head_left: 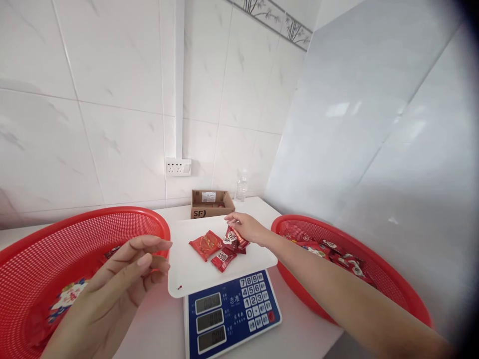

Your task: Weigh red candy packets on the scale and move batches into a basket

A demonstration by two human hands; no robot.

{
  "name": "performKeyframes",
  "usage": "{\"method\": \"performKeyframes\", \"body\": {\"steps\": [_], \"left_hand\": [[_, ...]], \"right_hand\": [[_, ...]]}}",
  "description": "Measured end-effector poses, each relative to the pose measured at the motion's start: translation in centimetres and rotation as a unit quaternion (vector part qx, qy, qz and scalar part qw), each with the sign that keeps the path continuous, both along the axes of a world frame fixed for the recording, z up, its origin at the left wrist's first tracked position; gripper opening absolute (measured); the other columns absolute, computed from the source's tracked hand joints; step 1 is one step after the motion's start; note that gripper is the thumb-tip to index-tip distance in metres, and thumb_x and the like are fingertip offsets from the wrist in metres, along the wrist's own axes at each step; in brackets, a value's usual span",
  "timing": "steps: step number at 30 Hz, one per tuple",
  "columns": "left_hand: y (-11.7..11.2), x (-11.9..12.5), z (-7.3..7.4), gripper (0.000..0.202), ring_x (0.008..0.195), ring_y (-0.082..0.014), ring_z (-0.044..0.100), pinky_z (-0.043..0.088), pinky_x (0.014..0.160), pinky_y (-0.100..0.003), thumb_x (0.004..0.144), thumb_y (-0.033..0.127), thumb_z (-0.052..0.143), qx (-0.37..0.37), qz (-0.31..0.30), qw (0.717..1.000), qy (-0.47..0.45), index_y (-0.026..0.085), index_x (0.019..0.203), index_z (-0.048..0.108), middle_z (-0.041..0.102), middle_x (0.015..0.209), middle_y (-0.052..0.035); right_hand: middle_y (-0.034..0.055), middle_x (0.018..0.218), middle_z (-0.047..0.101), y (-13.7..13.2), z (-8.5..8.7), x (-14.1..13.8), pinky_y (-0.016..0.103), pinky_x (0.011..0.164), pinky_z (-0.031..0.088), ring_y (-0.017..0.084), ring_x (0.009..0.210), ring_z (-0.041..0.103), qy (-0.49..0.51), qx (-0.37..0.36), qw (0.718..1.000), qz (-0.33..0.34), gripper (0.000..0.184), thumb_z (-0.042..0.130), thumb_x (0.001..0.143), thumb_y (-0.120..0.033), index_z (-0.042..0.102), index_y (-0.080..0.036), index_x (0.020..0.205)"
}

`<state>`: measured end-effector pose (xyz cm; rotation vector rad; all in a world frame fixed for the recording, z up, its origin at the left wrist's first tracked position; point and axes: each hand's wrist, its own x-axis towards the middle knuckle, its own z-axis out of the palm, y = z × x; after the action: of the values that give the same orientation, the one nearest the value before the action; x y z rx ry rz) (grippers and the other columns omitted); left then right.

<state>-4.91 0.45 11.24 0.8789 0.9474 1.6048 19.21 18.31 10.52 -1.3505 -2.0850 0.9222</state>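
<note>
Now the right hand (247, 227) reaches over the white tray (187, 279) of the blue scale (232, 311). Its fingers pinch the top end of a small red packet (236, 238), and the low end of that packet touches the tray. Two more packets lie just beside it on the tray: a big flat packet (205, 244) to the left and a little packet (223, 259) in front.

The left hand (123, 279) is up in the air, near the rim of the left red basket (75, 214). It holds nothing. Its fingers are loose and a bit bent, and the thumb is close to the fingertips. A few bright packets lie in that basket.

The right red basket (396, 294) sits under the right arm and has many packets in it. Behind the scale, by the wall, stand a brown box (211, 205) and a clear bottle (242, 185).
</note>
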Motion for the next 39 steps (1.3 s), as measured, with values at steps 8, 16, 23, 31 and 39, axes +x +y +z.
{"method": "performKeyframes", "body": {"steps": [8, 16, 23, 31, 39], "left_hand": [[0.0, -0.1, 0.0, 0.032, 0.078, -0.013, 0.06, 0.056, 0.067, -0.018, 0.062, 0.037, 0.079, -0.018, -0.007, 1.0, -0.004, 0.03, 0.09, 0.065, 0.066, 0.096, 0.0014], [0.0, -0.2, 0.3, 0.03, 0.076, -0.0134, 0.06, 0.055, 0.065, -0.019, 0.065, 0.035, 0.078, -0.014, -0.021, 1.0, -0.004, 0.027, 0.09, 0.065, 0.064, 0.095, -0.0009], [-0.4, 0.2, 0.8, 0.025, 0.075, -0.0134, 0.06, 0.055, 0.065, -0.02, 0.068, 0.032, 0.076, -0.008, -0.021, 1.0, -0.012, 0.024, 0.09, 0.067, 0.065, 0.093, -0.002], [-0.4, 0.5, 0.8, 0.026, 0.076, -0.0136, 0.059, 0.055, 0.065, -0.019, 0.068, 0.035, 0.076, -0.003, -0.019, 1.0, 0.006, 0.026, 0.091, 0.067, 0.066, 0.093, -0.0006], [-0.2, 0.4, 0.5, 0.026, 0.076, -0.0126, 0.06, 0.055, 0.065, -0.018, 0.067, 0.037, 0.076, 0.004, -0.026, 1.0, 0.009, 0.029, 0.09, 0.066, 0.066, 0.093, 0.002]], "right_hand": [[0.0078, 0.105, 0.07, 0.7, 0.3, -1.3, 0.031, 0.084, 0.05, 0.017, 0.097, 0.064, 0.045, -0.031, 0.999, 0.002, 0.029, 0.047, 0.082, -0.007, 0.065, -0.017, 0.103], [0.0047, 0.1, 0.071, 0.4, 0.0, -0.7, 0.034, 0.086, 0.049, 0.017, 0.094, 0.065, 0.06, 0.031, 0.998, -0.019, 0.028, 0.043, 0.085, -0.013, 0.064, -0.02, 0.103], [0.0072, 0.11, 0.067, -2.9, -2.0, 0.2, 0.04, 0.095, 0.044, 0.021, 0.104, 0.06, -0.016, 0.092, 0.995, 0.033, 0.029, 0.043, 0.086, -0.02, 0.065, -0.02, 0.105], [0.0049, 0.155, 0.018, -5.2, -2.8, -0.4, 0.059, 0.11, 0.001, 0.031, 0.142, -0.001, -0.232, 0.09, 0.956, 0.157, 0.061, 0.032, 0.089, -0.059, 0.033, -0.03, 0.143], [0.0069, 0.155, 0.016, -6.3, -2.4, 0.0, 0.059, 0.11, 0.001, 0.031, 0.142, -0.002, -0.261, 0.081, 0.938, 0.213, 0.067, 0.029, 0.087, -0.066, 0.03, -0.03, 0.144]]}}
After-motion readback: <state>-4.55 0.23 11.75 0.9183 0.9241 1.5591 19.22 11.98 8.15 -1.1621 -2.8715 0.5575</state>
